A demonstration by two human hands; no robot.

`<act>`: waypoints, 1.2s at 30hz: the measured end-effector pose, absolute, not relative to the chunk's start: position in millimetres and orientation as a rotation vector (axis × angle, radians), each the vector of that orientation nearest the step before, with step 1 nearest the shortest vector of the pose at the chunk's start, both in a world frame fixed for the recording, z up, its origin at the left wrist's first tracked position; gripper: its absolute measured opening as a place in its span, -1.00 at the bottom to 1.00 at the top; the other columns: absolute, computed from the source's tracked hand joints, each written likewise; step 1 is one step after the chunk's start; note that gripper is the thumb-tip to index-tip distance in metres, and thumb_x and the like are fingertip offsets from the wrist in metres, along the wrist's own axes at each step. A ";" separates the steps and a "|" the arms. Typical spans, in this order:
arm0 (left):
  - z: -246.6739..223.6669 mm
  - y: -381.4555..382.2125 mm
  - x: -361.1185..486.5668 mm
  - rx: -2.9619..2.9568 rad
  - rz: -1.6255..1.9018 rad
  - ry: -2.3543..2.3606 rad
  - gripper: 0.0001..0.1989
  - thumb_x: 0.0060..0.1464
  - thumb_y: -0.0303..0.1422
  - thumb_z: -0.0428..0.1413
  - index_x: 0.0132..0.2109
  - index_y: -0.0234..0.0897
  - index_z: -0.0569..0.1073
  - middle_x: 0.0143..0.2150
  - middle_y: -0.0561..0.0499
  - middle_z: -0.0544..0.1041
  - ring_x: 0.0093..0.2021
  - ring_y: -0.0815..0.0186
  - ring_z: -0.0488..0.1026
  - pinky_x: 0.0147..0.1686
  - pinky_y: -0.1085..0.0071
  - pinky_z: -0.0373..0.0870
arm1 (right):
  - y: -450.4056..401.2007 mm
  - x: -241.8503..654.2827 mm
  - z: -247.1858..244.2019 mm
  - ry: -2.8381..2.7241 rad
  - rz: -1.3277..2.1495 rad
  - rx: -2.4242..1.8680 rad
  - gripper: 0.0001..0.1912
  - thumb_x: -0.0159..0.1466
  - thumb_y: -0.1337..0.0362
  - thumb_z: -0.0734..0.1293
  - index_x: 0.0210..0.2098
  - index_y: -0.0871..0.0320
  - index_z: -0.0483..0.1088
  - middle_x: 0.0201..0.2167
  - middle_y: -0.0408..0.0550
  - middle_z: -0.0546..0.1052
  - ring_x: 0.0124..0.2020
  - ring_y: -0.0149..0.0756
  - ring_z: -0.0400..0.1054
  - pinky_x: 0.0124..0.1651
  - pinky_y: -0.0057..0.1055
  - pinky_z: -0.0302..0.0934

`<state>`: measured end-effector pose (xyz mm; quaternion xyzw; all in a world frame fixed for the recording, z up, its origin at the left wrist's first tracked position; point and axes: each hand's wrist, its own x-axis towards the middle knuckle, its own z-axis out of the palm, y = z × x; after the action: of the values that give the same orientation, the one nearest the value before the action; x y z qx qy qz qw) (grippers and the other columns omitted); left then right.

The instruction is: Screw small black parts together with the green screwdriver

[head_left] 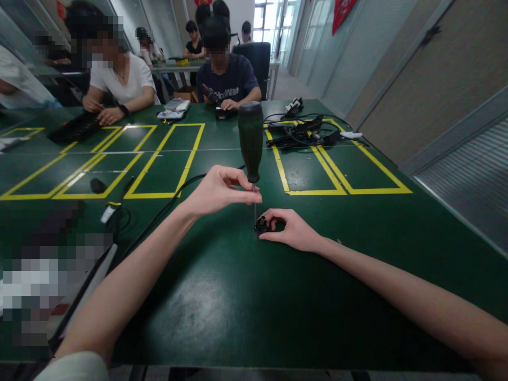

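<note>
Near the middle of the green table (206, 312) a screwdriver (251, 140) stands upright, its dark, thick handle on top and its thin shaft pointing down. Thumb and fingers of my left hand (220, 188) pinch the shaft just below the handle. The shaft's lower end reaches a small round black part (260, 227) on the tabletop; whether the tip sits in a screw is too small to tell. My right hand (291, 227) grips that part from the right between thumb and curled fingers, which hide some of it.
Black cables and adapters (305, 132) lie tangled at the back right. A black cable (170, 203) runs past my left forearm, near a white-tagged cord (109, 211). Yellow tape rectangles (190, 159) mark the table. Across it, two people (228, 79) handle dark objects.
</note>
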<state>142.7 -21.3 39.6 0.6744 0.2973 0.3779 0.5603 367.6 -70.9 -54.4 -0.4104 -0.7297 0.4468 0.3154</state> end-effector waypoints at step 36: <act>61.8 -28.4 129.6 1.868 0.661 0.707 -0.78 0.01 -0.29 0.42 -0.27 -0.37 0.67 -0.20 -0.14 0.74 -0.17 0.18 0.69 -0.06 0.32 0.66 | -71.0 367.8 -55.8 -1.921 1.162 -1.073 -0.70 0.13 0.10 0.57 -0.28 0.15 0.54 -0.26 -0.04 0.64 -0.30 -0.28 0.45 -0.21 -0.31 0.36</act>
<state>129.6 -28.4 61.8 0.7711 0.2917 0.2729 0.4958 367.8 -71.0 -55.8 -0.4085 -0.7312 0.4423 0.3207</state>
